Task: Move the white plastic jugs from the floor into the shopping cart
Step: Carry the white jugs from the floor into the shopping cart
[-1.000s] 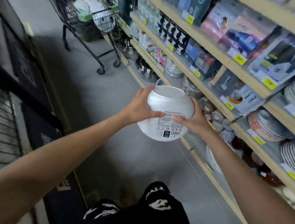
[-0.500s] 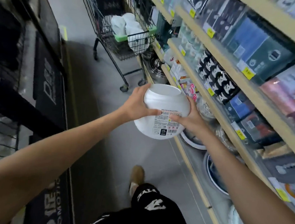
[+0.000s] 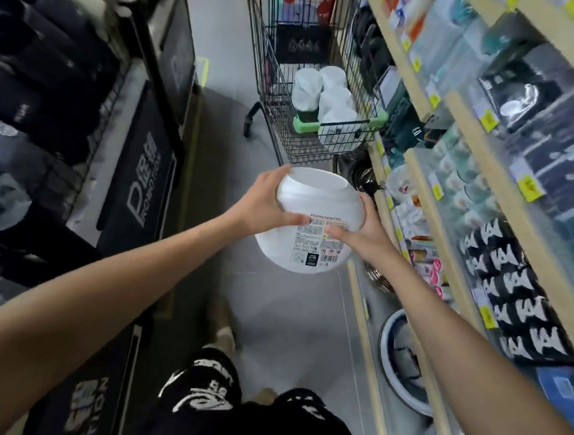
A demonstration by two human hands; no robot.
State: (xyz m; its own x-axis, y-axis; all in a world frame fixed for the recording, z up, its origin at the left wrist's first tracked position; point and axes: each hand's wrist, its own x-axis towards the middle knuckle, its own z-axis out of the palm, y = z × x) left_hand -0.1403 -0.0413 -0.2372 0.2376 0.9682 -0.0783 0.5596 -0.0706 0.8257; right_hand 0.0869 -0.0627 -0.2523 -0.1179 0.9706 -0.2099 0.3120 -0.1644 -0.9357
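A white plastic jug point(image 3: 314, 199) with a printed label is held in the air in front of me, its flat base turned up. My left hand point(image 3: 266, 202) grips its left side with the thumb on the label. My right hand point(image 3: 363, 233) grips the right side. The wire shopping cart point(image 3: 285, 128) stands straight ahead in the aisle, beyond the held jug. Several white jugs point(image 3: 332, 100) sit inside its basket behind a green handle bar.
Wooden shelves point(image 3: 463, 135) packed with goods run along the right, with bowls and basins low down. Dark mats and a black rack point(image 3: 137, 178) line the left. Grey floor point(image 3: 222, 150) runs between them to the cart. My legs and a shoe show at the bottom.
The cart has come much closer and now stands directly ahead as I walk down the aisle. Both hands keep the same grip on the jug.
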